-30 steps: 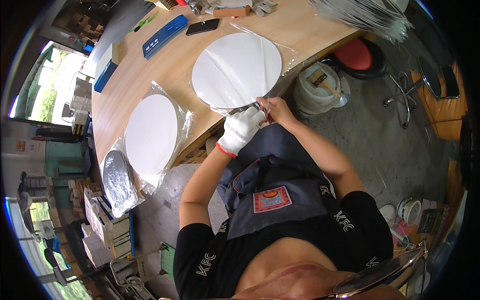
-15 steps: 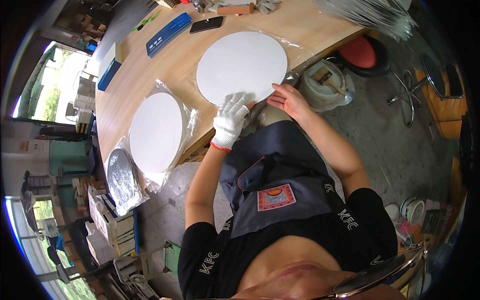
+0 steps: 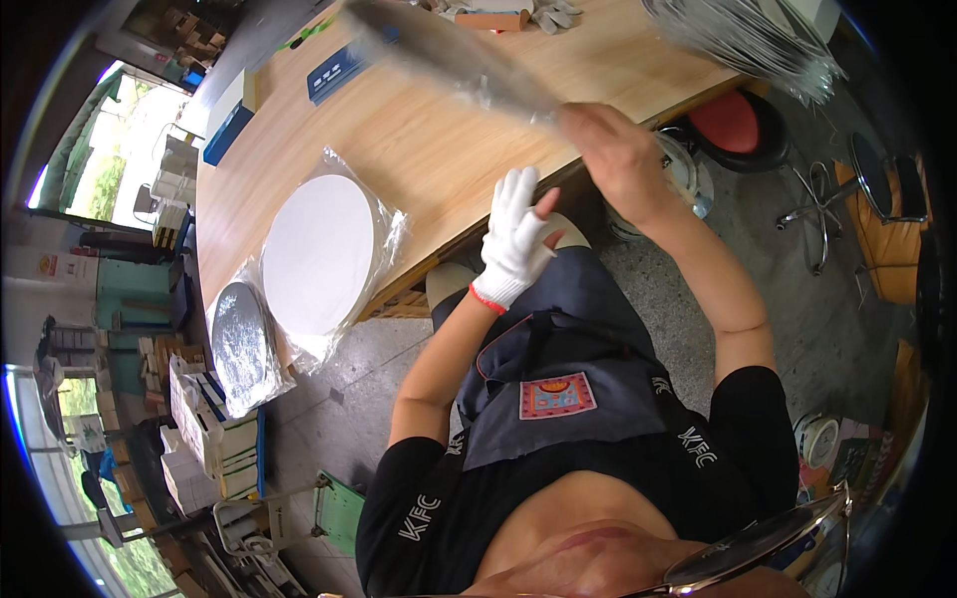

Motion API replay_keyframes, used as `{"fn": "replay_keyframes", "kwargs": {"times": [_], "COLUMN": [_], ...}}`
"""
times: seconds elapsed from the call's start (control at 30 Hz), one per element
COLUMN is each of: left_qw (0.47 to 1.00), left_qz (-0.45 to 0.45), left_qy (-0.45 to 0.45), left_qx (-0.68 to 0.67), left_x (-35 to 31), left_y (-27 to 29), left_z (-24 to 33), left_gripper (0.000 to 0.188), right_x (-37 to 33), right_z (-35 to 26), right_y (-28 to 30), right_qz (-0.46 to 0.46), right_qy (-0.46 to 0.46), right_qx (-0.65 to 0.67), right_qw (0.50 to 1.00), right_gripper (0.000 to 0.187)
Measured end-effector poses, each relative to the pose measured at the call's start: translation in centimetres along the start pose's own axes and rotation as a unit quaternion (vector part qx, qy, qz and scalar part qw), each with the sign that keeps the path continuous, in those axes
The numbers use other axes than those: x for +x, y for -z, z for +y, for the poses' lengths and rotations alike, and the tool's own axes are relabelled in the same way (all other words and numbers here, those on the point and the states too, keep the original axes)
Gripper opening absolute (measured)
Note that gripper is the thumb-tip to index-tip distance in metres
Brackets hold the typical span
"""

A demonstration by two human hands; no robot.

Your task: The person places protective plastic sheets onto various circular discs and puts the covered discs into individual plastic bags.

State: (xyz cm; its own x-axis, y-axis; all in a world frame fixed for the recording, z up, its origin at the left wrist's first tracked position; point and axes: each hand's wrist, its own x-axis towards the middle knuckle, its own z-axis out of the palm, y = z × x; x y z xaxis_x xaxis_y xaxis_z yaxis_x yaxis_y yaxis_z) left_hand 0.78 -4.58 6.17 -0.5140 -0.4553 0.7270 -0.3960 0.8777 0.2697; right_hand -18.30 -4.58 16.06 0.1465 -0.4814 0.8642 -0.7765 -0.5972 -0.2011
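Note:
My right hand [image 3: 628, 164] is bare and raised over the table's front edge. Its fingers grip the near end of a round board [image 3: 459, 65], which is tipped up, seen nearly edge-on and blurred by motion. Clear plastic film shows along its lower side. In a white glove with a red cuff, my left hand [image 3: 515, 239] hovers in front of the table edge, fingers stretched out and holding nothing. To its left, white round boards [image 3: 319, 254] lie on clear film. A silvery oval-looking disc [image 3: 239, 339] in plastic lies beside them at the table's left corner.
Across the wooden table [image 3: 439, 189] stand a blue box [image 3: 334, 75] and a blue-and-cream box [image 3: 229, 120]. A bundle of plastic-wrapped sheets [image 3: 743, 40] lies at the far right. Below the right edge are a bucket [image 3: 683, 184] and a red-and-black stool [image 3: 728, 120].
The white round board has left the table, lifted and tilted by my right hand, which moved up and away. My gloved left hand has let go and drawn back to the right.

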Motion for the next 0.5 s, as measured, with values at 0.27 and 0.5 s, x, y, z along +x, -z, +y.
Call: {"fn": "replay_keyframes", "kwargs": {"times": [0.27, 0.5], "left_qw": [0.829, 0.971], "left_qz": [0.142, 0.052], "left_qy": [0.521, 0.117], "left_qx": [-0.149, 0.2], "left_x": [-15.0, -11.8], "left_y": [-0.2, 3.8], "left_z": [-1.9, -2.7], "left_gripper": [0.037, 0.071], "right_x": [-12.8, -11.3], "right_z": [3.1, 5.2], "right_y": [-4.1, -0.9], "right_qz": [-0.238, -0.258], "right_qy": [-0.016, 0.009], "right_qx": [-0.09, -0.102], "right_qw": [0.967, 0.961], "right_gripper": [0.066, 0.08]}}
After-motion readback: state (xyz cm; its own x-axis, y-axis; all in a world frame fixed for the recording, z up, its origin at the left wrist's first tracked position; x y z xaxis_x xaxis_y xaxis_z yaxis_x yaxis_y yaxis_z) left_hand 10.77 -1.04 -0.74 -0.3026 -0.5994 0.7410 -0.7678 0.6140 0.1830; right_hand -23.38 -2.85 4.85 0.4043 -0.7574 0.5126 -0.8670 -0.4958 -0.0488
